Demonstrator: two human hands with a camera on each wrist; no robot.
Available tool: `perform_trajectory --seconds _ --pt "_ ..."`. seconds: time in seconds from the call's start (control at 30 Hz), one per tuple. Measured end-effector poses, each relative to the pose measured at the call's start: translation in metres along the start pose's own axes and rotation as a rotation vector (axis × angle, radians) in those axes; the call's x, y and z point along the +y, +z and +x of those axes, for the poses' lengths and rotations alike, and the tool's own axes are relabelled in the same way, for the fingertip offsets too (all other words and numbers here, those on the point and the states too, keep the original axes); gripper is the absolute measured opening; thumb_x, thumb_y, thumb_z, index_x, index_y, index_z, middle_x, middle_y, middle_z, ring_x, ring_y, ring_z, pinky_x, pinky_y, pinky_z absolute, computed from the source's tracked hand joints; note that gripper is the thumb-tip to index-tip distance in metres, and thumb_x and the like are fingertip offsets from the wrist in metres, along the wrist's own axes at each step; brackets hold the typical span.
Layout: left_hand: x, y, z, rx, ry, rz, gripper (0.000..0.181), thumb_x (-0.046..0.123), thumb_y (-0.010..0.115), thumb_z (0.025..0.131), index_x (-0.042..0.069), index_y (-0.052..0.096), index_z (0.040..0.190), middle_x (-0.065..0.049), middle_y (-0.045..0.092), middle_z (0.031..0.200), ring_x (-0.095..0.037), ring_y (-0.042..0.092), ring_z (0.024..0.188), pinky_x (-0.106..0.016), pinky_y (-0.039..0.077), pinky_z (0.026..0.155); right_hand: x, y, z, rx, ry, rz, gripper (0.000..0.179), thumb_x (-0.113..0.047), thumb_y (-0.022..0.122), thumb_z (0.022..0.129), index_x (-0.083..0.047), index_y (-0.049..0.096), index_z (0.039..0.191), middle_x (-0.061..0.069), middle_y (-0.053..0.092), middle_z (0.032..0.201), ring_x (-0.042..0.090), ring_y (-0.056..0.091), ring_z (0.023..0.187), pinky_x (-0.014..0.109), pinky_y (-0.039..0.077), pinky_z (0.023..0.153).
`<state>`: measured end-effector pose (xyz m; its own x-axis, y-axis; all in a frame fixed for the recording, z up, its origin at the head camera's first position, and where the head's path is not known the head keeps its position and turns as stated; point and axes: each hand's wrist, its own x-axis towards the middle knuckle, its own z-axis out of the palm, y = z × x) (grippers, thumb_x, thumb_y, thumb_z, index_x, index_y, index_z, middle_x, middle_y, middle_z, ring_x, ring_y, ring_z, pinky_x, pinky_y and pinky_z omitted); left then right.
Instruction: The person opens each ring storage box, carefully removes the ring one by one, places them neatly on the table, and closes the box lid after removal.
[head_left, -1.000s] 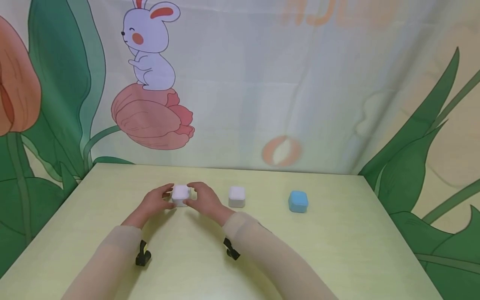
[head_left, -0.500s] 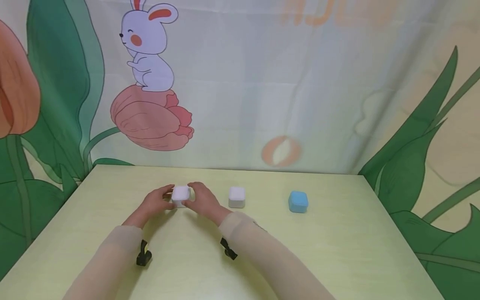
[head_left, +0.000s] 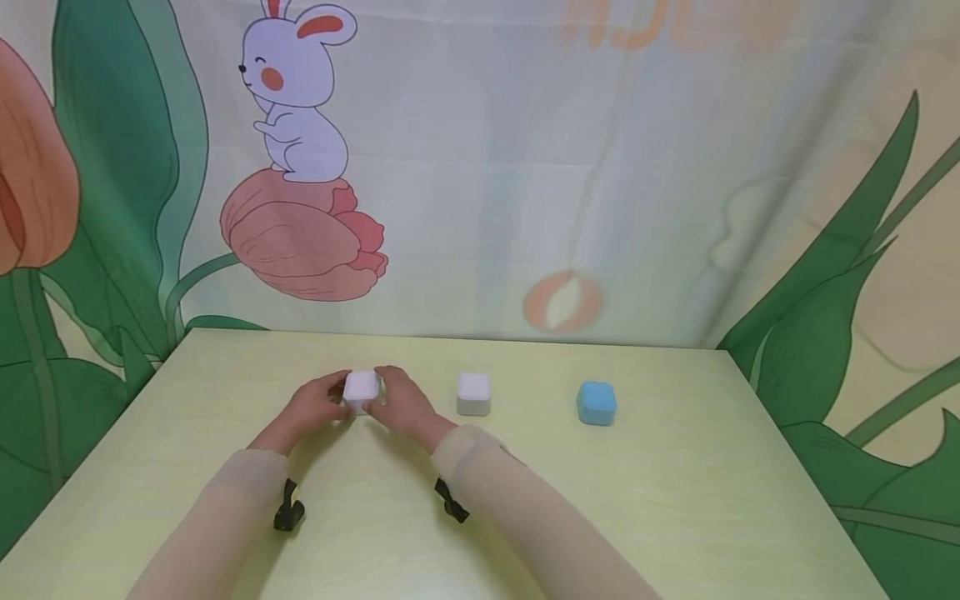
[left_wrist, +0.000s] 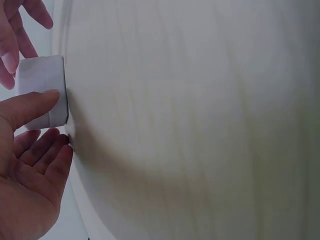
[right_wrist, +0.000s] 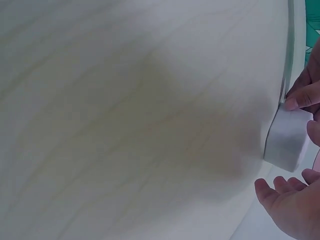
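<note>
A small white block (head_left: 362, 390) with rounded edges rests on the table, left of centre in the head view, between both hands. My left hand (head_left: 311, 404) holds it from the left. In the left wrist view, the left thumb lies across the block's face (left_wrist: 42, 80) and the other fingers curl close beside it. From the right, my right hand (head_left: 405, 404) surrounds the block loosely. The right wrist view shows the right thumb at the block (right_wrist: 287, 140), while the other right fingers (right_wrist: 265, 189) stand apart from it.
A second white block (head_left: 473, 393) sits to the right of the hands, with a blue block (head_left: 597, 403) farther right along the same row. Behind the pale yellow table (head_left: 675, 500) hangs a printed curtain (head_left: 465, 167) with a rabbit and flowers.
My right hand has shifted slightly left, narrowing the gap beside the white block. The left hand and all the blocks stay nearly in place.
</note>
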<state>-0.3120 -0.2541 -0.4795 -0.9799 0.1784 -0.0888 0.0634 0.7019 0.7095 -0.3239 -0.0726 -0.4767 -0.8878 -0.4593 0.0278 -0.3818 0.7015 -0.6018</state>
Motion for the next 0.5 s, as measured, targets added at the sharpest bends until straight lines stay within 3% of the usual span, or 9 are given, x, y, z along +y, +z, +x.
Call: perform_trajectory --seconds 0.5 --pt "-0.0069 -0.0018 0.0016 -0.001 0.017 0.013 0.074 0.001 0.072 0.087 -0.015 0.036 0.150 -0.039 0.047 0.147 -0.053 0.045 0.140 -0.062 0.039 0.117 -0.0050 0.0037 0.0049 -0.026 -0.029 -0.094 0.060 -0.020 0.064 0.100 0.005 0.044 0.150 0.020 0.047 0.158 0.031 0.050 0.145 0.037 0.041 0.121"
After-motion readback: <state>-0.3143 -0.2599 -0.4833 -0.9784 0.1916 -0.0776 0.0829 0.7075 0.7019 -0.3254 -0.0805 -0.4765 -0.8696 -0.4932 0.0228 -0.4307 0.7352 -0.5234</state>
